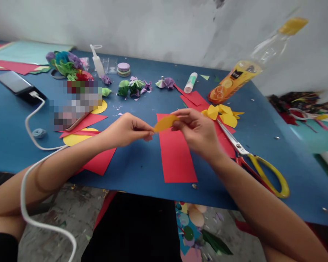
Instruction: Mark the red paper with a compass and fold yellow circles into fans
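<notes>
Evidently the folded yellow paper piece [165,123] (light, limp, easily creased) is best held by its ends, where the left hand [127,130] and right hand [198,131] pinch it

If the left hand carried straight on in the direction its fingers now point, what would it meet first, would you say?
The left hand points rightward, pinching the folded yellow paper piece. Straight on, just past that paper, it would most likely meet the right hand, which grips the paper's other end.

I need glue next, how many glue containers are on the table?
2: a glue bottle with a long nozzle stands at the back left, and a glue stick lies at the back centre near the orange bottle. Others may be hidden among the paper.
</notes>
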Demonstrator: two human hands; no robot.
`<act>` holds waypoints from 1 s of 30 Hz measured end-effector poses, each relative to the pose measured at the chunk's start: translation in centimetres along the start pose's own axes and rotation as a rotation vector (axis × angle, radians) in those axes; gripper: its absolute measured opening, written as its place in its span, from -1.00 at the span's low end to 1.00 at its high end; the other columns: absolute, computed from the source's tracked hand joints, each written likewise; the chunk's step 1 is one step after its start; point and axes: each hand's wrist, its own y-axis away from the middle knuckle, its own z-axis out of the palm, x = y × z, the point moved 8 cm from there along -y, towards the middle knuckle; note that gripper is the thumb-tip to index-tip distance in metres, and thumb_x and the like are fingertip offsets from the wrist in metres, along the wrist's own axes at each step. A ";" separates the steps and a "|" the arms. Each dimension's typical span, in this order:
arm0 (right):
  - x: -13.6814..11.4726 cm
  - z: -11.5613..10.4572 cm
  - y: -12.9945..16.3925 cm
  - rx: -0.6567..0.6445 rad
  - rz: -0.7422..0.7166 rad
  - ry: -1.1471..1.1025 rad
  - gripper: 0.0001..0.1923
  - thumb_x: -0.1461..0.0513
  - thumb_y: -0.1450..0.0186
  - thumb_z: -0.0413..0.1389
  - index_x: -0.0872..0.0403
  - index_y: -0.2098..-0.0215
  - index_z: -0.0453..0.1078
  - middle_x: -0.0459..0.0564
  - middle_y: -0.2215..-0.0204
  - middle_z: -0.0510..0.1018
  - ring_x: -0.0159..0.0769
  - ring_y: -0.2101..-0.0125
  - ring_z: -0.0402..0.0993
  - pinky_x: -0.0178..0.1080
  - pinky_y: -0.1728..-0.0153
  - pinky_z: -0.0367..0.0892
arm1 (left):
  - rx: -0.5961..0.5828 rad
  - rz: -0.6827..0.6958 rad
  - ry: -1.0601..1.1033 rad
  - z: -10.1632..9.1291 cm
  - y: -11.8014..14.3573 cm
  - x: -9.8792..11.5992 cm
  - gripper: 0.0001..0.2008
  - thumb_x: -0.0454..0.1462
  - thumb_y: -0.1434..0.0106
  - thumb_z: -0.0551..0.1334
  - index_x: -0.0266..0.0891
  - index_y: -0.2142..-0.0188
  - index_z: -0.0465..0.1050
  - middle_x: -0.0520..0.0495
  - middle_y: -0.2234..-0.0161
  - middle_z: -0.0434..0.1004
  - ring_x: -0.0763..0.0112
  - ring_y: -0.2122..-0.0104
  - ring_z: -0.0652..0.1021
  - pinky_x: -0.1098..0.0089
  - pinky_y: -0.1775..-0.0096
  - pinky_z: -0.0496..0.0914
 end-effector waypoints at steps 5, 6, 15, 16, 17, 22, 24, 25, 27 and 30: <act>0.5 -1.6 -0.5 0.096 0.027 -0.006 -0.88 0.22 -0.22 0.18 0.03 0.26 0.38 -0.13 0.50 0.55 -0.41 0.55 0.49 -0.30 0.46 0.45 | 0.103 0.032 0.133 -1.0 -0.2 0.4 -0.84 -0.29 -0.16 0.23 -0.33 0.31 0.54 -0.03 0.45 0.61 0.44 0.41 0.59 0.45 0.28 0.48; 0.6 -1.0 -0.3 0.056 0.045 -0.015 -0.87 0.20 -0.21 0.19 0.04 0.26 0.38 -0.12 0.51 0.55 -0.41 0.55 0.49 -0.30 0.47 0.46 | 0.091 0.047 0.169 -0.7 -0.2 0.5 -0.83 -0.27 -0.16 0.24 -0.34 0.29 0.53 -0.03 0.42 0.61 0.45 0.39 0.59 0.45 0.28 0.48; 0.7 1.4 0.7 -0.046 0.085 -0.113 -0.80 0.19 -0.19 0.22 0.08 0.23 0.43 -0.08 0.43 0.58 -0.42 0.53 0.50 -0.32 0.45 0.46 | -0.041 -0.003 0.293 1.2 -0.3 -0.5 -0.82 -0.22 -0.14 0.29 -0.32 0.32 0.51 -0.04 0.41 0.60 0.44 0.42 0.60 0.45 0.29 0.50; 0.8 1.2 0.6 -0.033 0.086 -0.114 -0.81 0.18 -0.19 0.22 0.07 0.25 0.44 -0.08 0.41 0.58 -0.44 0.55 0.48 -0.32 0.47 0.46 | -0.037 -0.021 0.311 1.1 -0.3 -0.6 -0.77 -0.17 -0.17 0.27 -0.33 0.31 0.51 -0.06 0.39 0.60 0.44 0.42 0.60 0.45 0.30 0.50; 0.8 1.0 0.5 -0.029 0.085 -0.116 -0.82 0.17 -0.18 0.22 0.07 0.26 0.44 -0.08 0.40 0.58 -0.45 0.56 0.47 -0.32 0.48 0.46 | -0.042 -0.042 0.334 1.1 -0.3 -0.7 -0.72 -0.12 -0.20 0.23 -0.33 0.30 0.50 -0.08 0.37 0.60 0.43 0.41 0.61 0.44 0.30 0.50; 0.5 1.2 0.4 -0.084 0.080 -0.182 -0.79 0.14 -0.18 0.23 0.07 0.27 0.43 -0.08 0.36 0.57 -0.41 0.45 0.53 -0.30 0.36 0.49 | -0.127 -0.068 0.411 1.9 -0.2 -0.6 -0.72 -0.15 -0.21 0.23 -0.30 0.17 0.47 -0.08 0.30 0.59 0.45 0.35 0.60 0.46 0.27 0.49; 0.2 1.7 0.5 -0.134 0.090 -0.214 -0.75 0.12 -0.16 0.25 0.07 0.25 0.42 -0.07 0.35 0.57 -0.37 0.37 0.54 -0.29 0.30 0.49 | -0.126 -0.028 0.392 2.0 -0.1 -0.3 -0.75 -0.21 -0.19 0.24 -0.30 0.16 0.46 -0.08 0.26 0.58 0.46 0.34 0.59 0.45 0.26 0.49; 0.0 2.0 0.7 -0.158 0.100 -0.215 -0.71 0.10 -0.15 0.25 0.07 0.23 0.41 -0.06 0.34 0.57 -0.35 0.35 0.54 -0.28 0.29 0.48 | -0.119 -0.001 0.370 2.0 0.0 -0.1 -0.75 -0.23 -0.19 0.24 -0.31 0.16 0.46 -0.08 0.26 0.58 0.46 0.34 0.59 0.45 0.26 0.49; -0.1 2.5 1.0 -0.199 0.123 -0.165 -0.66 0.06 -0.15 0.24 0.07 0.19 0.40 -0.04 0.31 0.56 -0.33 0.32 0.54 -0.28 0.29 0.47 | -0.086 0.058 0.282 2.0 0.3 0.2 -0.75 -0.24 -0.20 0.21 -0.32 0.14 0.44 -0.08 0.27 0.57 0.46 0.34 0.58 0.46 0.27 0.48; -0.3 3.2 1.6 -0.246 0.130 -0.045 -0.68 0.07 -0.23 0.17 0.08 0.14 0.39 0.01 0.24 0.56 -0.30 0.30 0.53 -0.26 0.29 0.47 | -0.015 0.162 0.052 2.0 0.8 0.8 -0.78 -0.30 -0.19 0.19 -0.30 0.16 0.44 -0.05 0.31 0.57 0.47 0.36 0.56 0.47 0.29 0.45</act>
